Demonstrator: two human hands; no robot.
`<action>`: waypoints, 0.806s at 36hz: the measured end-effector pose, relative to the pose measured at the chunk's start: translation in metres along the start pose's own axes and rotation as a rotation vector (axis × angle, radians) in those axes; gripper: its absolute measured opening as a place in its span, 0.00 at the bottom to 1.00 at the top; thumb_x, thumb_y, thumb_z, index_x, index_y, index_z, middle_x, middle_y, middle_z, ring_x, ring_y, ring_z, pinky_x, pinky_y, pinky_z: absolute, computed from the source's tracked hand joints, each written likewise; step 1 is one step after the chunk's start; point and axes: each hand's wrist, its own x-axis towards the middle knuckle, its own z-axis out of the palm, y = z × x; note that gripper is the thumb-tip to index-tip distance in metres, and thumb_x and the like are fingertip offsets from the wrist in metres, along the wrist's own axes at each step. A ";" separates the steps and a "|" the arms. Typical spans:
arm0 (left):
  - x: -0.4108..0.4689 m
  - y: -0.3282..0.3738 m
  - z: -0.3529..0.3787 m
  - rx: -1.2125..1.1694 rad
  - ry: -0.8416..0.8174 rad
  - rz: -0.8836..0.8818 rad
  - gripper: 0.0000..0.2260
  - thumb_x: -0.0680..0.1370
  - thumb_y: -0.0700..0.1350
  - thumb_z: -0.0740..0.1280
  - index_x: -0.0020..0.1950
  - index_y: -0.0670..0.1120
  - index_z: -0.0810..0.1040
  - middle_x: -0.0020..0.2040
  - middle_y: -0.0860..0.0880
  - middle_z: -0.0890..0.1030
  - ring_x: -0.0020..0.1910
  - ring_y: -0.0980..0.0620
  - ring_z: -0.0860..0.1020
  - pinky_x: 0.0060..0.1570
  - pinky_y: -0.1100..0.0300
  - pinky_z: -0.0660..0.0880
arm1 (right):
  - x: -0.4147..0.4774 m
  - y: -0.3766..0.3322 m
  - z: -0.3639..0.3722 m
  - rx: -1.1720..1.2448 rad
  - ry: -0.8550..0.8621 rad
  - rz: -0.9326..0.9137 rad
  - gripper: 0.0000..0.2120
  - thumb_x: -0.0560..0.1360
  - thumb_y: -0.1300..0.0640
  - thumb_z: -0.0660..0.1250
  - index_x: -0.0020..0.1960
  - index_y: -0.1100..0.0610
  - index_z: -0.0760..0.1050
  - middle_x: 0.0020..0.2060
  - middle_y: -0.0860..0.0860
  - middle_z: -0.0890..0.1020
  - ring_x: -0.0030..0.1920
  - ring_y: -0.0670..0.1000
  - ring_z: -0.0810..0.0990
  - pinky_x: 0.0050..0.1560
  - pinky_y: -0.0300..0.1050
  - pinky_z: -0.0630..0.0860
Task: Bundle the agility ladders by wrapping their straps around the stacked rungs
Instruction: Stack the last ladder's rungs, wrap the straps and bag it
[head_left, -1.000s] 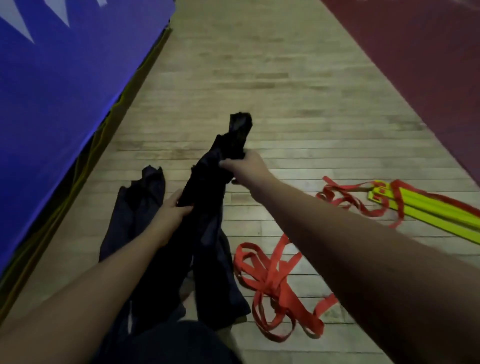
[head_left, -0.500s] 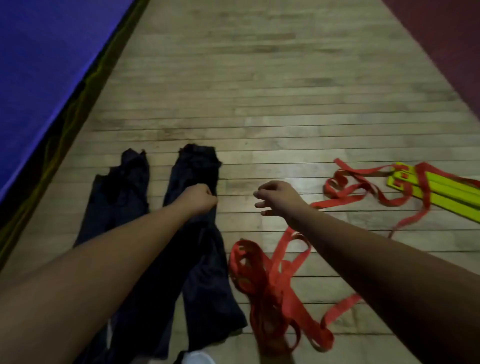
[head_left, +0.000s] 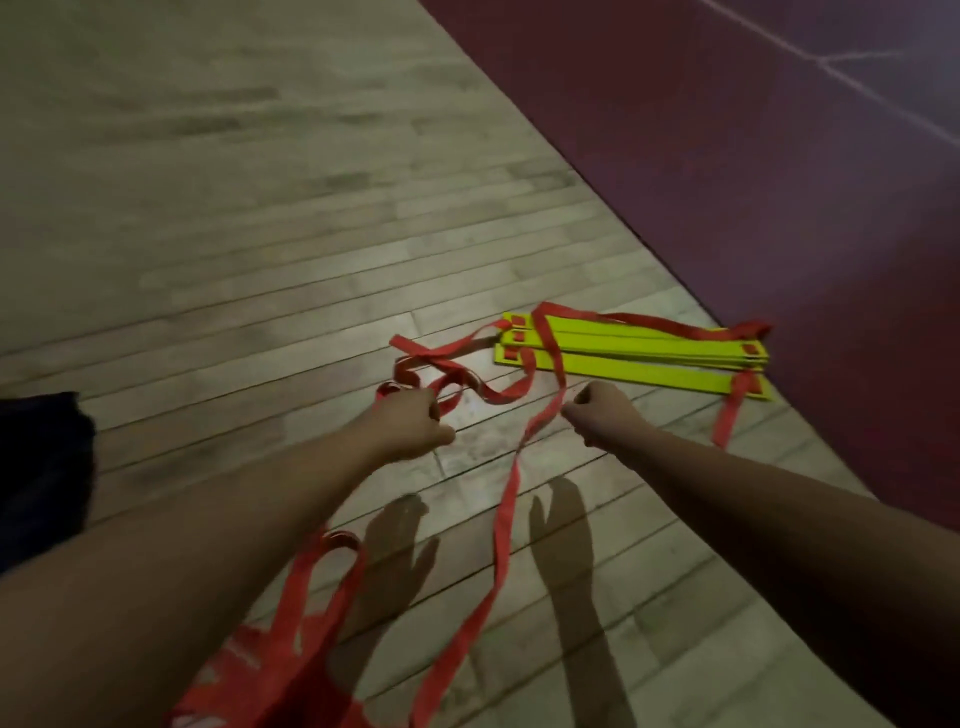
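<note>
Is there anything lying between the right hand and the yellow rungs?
Nothing solid. Between the right hand and the rungs only bare floor shows. A red strap passes just left of the hand and lies over the rungs' left end; whether the hand holds it is unclear.

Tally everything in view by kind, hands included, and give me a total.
hands: 2, left hand and right hand
stack of yellow rungs: 1
tangle of red straps: 1, single straps cannot be told apart
dark cloth: 1
maroon mat: 1
total: 6
</note>
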 end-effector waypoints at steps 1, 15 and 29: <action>0.012 0.000 0.014 -0.001 0.011 0.008 0.18 0.77 0.51 0.70 0.62 0.43 0.75 0.54 0.47 0.76 0.46 0.52 0.75 0.39 0.59 0.70 | 0.009 0.006 -0.001 -0.086 0.014 -0.003 0.10 0.77 0.57 0.65 0.39 0.61 0.74 0.37 0.59 0.77 0.43 0.60 0.79 0.38 0.47 0.73; 0.094 -0.071 0.109 0.289 0.159 -0.019 0.36 0.80 0.64 0.58 0.82 0.51 0.49 0.82 0.45 0.47 0.81 0.45 0.48 0.77 0.44 0.48 | 0.154 0.041 0.055 -0.565 -0.091 -0.085 0.38 0.81 0.35 0.54 0.83 0.52 0.47 0.82 0.57 0.45 0.81 0.62 0.46 0.78 0.64 0.51; 0.036 -0.097 0.118 0.210 0.405 0.237 0.32 0.74 0.65 0.59 0.65 0.42 0.76 0.59 0.40 0.77 0.57 0.38 0.77 0.56 0.44 0.75 | -0.028 0.020 0.135 -0.279 -0.208 -0.313 0.17 0.80 0.53 0.58 0.63 0.63 0.72 0.62 0.61 0.74 0.63 0.62 0.74 0.60 0.55 0.72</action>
